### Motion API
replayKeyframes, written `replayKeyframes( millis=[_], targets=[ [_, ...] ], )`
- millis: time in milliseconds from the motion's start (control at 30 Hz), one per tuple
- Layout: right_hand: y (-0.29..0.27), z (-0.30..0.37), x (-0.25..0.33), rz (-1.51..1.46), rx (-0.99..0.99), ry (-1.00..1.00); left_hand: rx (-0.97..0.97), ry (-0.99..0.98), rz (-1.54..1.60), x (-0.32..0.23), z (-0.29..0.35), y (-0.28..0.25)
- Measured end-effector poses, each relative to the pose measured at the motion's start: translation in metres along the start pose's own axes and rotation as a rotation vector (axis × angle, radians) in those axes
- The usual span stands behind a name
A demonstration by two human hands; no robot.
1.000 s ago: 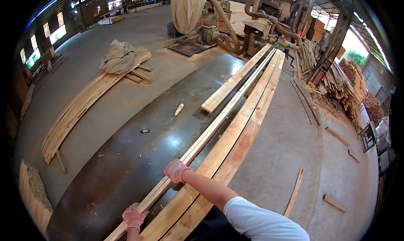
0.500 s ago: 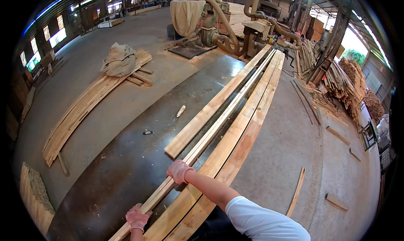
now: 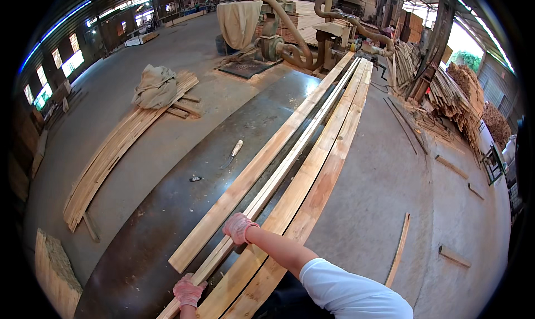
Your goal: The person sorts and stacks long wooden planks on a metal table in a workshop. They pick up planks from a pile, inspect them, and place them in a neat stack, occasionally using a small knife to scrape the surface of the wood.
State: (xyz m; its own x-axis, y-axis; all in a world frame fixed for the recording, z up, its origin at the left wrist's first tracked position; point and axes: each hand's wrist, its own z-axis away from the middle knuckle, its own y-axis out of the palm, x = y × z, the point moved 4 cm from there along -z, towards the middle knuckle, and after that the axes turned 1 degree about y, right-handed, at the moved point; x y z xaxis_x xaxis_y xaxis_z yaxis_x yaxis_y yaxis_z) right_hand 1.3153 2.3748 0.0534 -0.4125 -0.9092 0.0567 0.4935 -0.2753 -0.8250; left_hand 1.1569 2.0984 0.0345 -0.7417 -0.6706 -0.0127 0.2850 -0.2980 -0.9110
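Observation:
Both my hands wear pink gloves. My left hand [image 3: 189, 290] is closed around narrow wooden strips [image 3: 278, 178] near their close end. Farther up, my right hand [image 3: 239, 228] grips the same strips from above, its fingers wrapped over the far side. The strips lie lengthwise on a dark, smooth table [image 3: 145, 235]. Left of them, apart from my hands, is a wider plank [image 3: 223, 209]. Two more wide planks, an inner one [image 3: 290, 202] and an outer one [image 3: 319, 207], lie side by side under my right forearm.
On the table rest a pale-handled tool [image 3: 238, 147] and a small black object [image 3: 195, 178]. A machine with hoses [image 3: 334, 32] stands at the far end. Stacked strips under a cloth [image 3: 156, 88] lie on the floor at left. Offcuts [image 3: 454, 256] are scattered at right.
The wide plank left of the strips has slid toward me, its near end now close to my left hand. Both hands keep their hold on the strips. The view has shifted slightly.

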Motion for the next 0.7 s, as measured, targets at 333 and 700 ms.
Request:
replayKeyframes(
  millis=[333, 700],
  targets=[
    [0.003, 0.008, 0.0, -0.041, -0.1, 0.027, 0.007, -0.02, -0.01, -0.006, 0.006, -0.004],
    [0.008, 0.006, -0.001, -0.035, -0.093, 0.01, 0.013, -0.016, -0.094, -0.003, 0.004, 0.006]
  ],
)
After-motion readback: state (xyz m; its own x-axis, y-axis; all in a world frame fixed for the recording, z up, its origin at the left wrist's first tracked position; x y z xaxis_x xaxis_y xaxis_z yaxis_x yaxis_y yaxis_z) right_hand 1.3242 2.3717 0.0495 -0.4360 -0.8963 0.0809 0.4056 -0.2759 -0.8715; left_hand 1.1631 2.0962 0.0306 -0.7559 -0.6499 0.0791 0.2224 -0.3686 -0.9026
